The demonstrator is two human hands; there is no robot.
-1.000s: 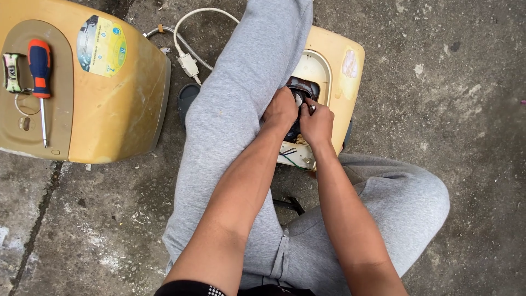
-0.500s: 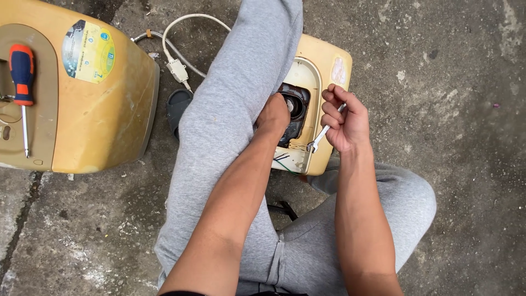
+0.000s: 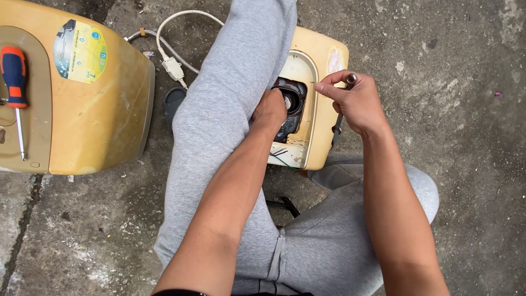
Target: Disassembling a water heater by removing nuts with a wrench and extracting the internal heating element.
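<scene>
- My right hand [image 3: 356, 101] has come up off the dark part [image 3: 289, 107] since a second ago, when both hands were bunched together on it. Now it hovers over the right edge of the small yellowed casing [image 3: 323, 60].
- That hand is curled shut round a slim metal tool [image 3: 342, 104]: the socket-like top pokes out above my knuckles, and the shaft runs down past my palm. Half a second ago the same tool was tilted lower, tip toward the casing.
- My left hand [image 3: 269, 112] has not shifted. It is pressed against the dark part inside the casing's pale recess; my fingers are tucked behind my knee, so I cannot tell whether they grip or just brace.
- I judge that the tool is off the fitting for the moment, while the part is being steadied by my left hand alone.
- The casing lies on the concrete floor [image 3: 466, 164], just past my grey-trousered leg [image 3: 230, 109], with thin wires [image 3: 282, 155] at its near edge.
- Off to my left, the larger yellow shell [image 3: 104, 120] carries a red-handled screwdriver [image 3: 15, 82]; a white cable with a plug [image 3: 172, 66] lies between shell and leg.
</scene>
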